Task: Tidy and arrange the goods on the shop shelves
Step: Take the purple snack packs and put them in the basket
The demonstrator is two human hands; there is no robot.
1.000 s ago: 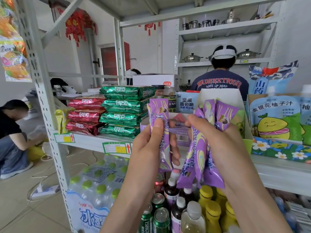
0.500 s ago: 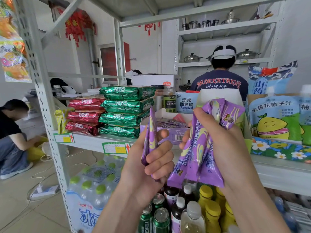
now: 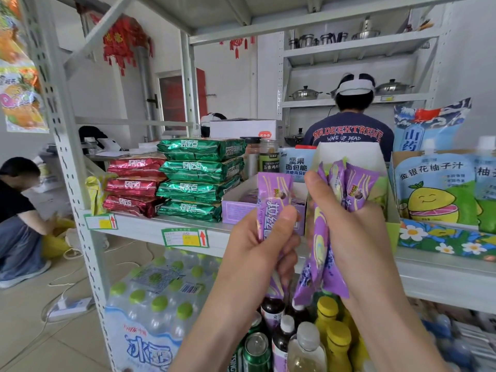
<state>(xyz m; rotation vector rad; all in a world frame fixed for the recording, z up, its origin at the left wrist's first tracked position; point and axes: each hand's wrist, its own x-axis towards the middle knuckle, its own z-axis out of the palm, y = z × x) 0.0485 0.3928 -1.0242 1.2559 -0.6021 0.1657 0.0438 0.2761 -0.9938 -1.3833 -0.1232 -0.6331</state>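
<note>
Left hand [image 3: 257, 245]: pinched one purple snack bar [image 3: 273, 200] between thumb and curled fingers; the bar stood upright, label towards the camera.

Right hand [image 3: 357, 237]: gripped a bunch of purple bars [image 3: 359, 189]; three tops showed above the thumb and the tails hung below the palm. The full count could not be told. The single bar stood at 9 o'clock of the bunch, apart from it.

Purple box [image 3: 236, 210]: open-topped, sat on the shelf [image 3: 150, 229] at 12 o'clock, behind the left hand.

Green packets [image 3: 201, 181]: a stack of four, just beside the box at its 9 o'clock.

Red packets [image 3: 134, 183]: a stack of three, at 9 o'clock of the green.

Juice pouches [image 3: 434, 191]: stood at 3 o'clock of the right hand.

Yellow-capped bottles [image 3: 332, 334] and cans [image 3: 256, 350]: stood on the lower level, at 6 o'clock of both hands.
</note>
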